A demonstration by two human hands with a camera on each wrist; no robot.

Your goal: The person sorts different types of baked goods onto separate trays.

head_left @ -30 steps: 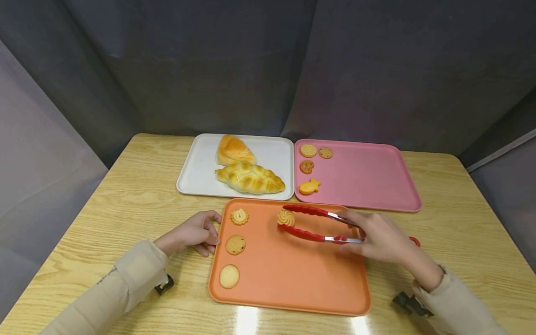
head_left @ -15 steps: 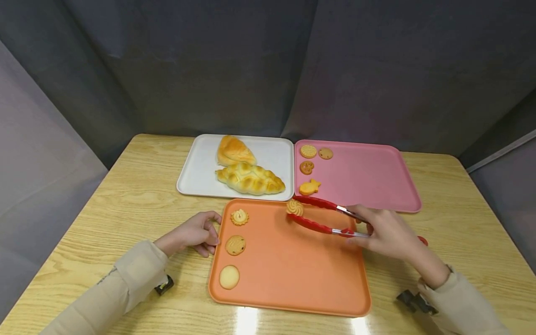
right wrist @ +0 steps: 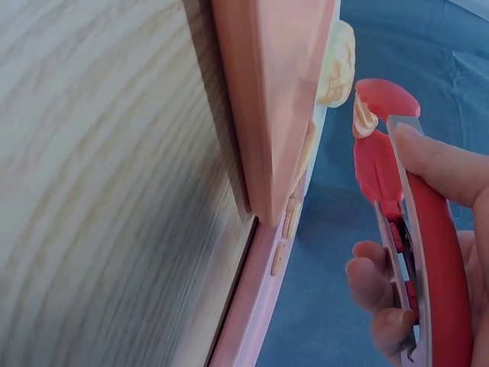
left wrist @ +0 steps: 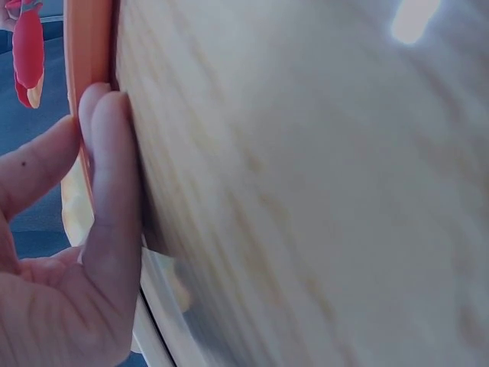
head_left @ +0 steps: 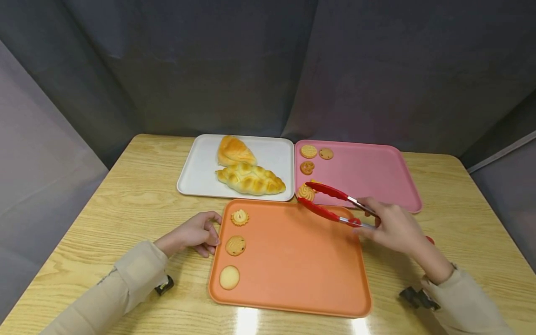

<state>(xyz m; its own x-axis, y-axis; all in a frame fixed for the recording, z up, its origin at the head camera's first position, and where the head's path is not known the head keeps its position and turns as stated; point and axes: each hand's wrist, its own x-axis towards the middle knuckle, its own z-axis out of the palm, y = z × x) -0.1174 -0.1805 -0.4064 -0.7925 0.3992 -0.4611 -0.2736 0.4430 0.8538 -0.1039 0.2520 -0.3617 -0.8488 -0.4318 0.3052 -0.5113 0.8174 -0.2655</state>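
Note:
My right hand (head_left: 395, 228) grips red-tipped tongs (head_left: 331, 215) by their metal arms. Between the tong tips is a swirled cookie (head_left: 306, 192), held over the near left corner of the pink tray (head_left: 364, 174). It overlaps a fish-shaped cracker, mostly hidden behind it. In the right wrist view the tongs (right wrist: 428, 252) pinch the cookie (right wrist: 364, 118) at its edges. My left hand (head_left: 200, 233) holds the left rim of the orange tray (head_left: 301, 265); in the left wrist view thumb and fingers pinch that rim (left wrist: 90, 46) from both sides.
Down the orange tray's left side lie a ruffled cookie (head_left: 239, 217), a chip cookie (head_left: 235, 245) and a plain round one (head_left: 229, 278). On the pink tray sit a pretzel (head_left: 307, 168) and two round biscuits. The white tray (head_left: 197, 172) bears a braided bread (head_left: 251, 179) and another bread.
My right hand has carried the swirled cookie in the tongs away from me and rightward, from over the orange tray to the pink one. The left hand has stayed put.

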